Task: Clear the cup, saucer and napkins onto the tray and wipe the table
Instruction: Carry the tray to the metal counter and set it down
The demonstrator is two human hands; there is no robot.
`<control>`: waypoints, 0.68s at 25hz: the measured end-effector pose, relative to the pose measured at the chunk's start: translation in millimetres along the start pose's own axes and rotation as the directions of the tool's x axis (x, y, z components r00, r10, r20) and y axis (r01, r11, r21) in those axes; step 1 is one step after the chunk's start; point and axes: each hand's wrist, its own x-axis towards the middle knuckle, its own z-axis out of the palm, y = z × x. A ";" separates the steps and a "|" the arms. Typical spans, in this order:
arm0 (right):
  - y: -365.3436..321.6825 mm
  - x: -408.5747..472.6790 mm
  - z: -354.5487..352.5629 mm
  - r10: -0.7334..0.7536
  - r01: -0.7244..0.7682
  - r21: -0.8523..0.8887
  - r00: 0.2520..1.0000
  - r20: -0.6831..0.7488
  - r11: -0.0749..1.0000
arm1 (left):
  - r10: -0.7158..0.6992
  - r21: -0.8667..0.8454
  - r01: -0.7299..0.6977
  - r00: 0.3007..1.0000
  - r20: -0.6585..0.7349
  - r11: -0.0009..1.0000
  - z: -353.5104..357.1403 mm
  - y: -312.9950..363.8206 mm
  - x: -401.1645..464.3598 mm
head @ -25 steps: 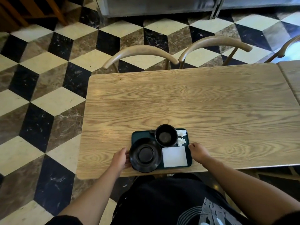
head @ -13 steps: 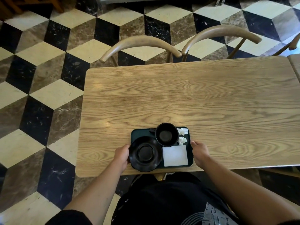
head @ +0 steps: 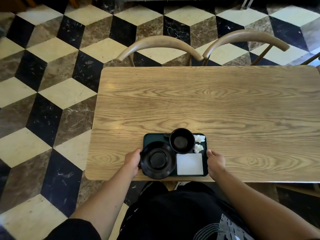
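The black saucer (head: 158, 160) hid the dark green tray's (head: 152, 138) left edge, so the left hand's (head: 133, 161) grip there could not be judged. The right hand (head: 215, 161) clasped the tray's right rim at the wooden table's (head: 225, 104) near edge, with the black cup (head: 182, 140), crumpled napkins (head: 198, 143) and flat white napkin (head: 190, 164) lying between both hands.

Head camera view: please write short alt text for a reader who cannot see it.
Two hands, left and right, grip a dark tray at the near edge of a wooden table. It carries a black cup, black saucer and white napkins.

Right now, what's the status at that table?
Left hand and right hand grip the tray edges. Cup, saucer, napkins all aboard. Table otherwise bare, nothing blocking.
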 end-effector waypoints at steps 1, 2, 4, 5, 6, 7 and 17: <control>1.0 -0.8 1.2 -0.007 0.007 -0.001 1.000 0.005 1.000 | 0.002 -0.007 -0.002 1.000 0.004 1.000 -3.2 -0.2 -1.8; 1.3 -2.9 2.9 -0.013 0.013 -0.002 1.000 0.008 1.000 | 0.005 -0.015 -0.005 1.000 0.002 1.000 -6.8 -0.5 -2.7; -0.2 -11.6 7.7 -0.016 0.016 -0.016 1.000 0.015 1.000 | 0.012 -0.027 -0.012 1.000 0.000 1.000 -16.5 -1.7 -3.5; -0.1 -15.7 10.9 -0.019 0.019 -0.017 1.000 0.018 1.000 | 0.013 -0.036 -0.013 1.000 0.002 0.999 -23.0 -2.7 -4.0; -0.2 -19.0 14.1 -0.022 0.022 -0.020 1.000 0.020 1.000 | 0.016 -0.047 -0.015 1.000 0.002 0.999 -28.7 -3.5 -4.9; -0.2 -22.2 17.9 -0.025 0.025 -0.024 0.999 0.023 0.999 | 0.014 -0.056 -0.014 1.000 0.005 0.998 -35.1 -4.6 -6.5; 6.4 -59.4 83.2 -0.048 0.075 -0.166 0.985 0.164 0.983 | -0.006 -0.252 -0.008 0.998 -0.055 0.968 -120.4 -40.9 -28.4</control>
